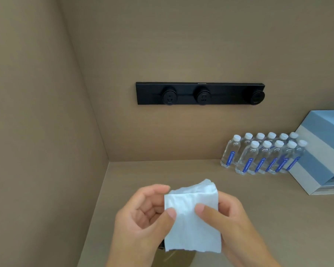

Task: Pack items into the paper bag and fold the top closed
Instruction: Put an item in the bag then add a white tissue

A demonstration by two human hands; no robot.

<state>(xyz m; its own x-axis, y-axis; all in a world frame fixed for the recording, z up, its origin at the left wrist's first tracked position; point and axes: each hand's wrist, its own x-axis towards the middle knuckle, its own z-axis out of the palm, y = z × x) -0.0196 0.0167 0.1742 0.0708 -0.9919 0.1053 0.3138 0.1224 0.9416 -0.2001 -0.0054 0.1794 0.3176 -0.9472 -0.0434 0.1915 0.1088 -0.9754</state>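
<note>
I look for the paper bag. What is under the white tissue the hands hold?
Below the tissue only a small dark edge and a tan shape show. The tissue and both hands cover the rest.

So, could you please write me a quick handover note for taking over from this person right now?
Left hand: pinching the left edge of the folded white tissue.
Right hand: pinching its right edge, so both hold it in the air above the counter.
At the bottom edge, under the tissue, something brown shows; I cannot tell whether it is the paper bag.
Water bottles and a blue-and-white box stand at the back right, untouched.
Done: nothing visibly packed.
Left: pack the tissue and other items, fold the top.
</note>
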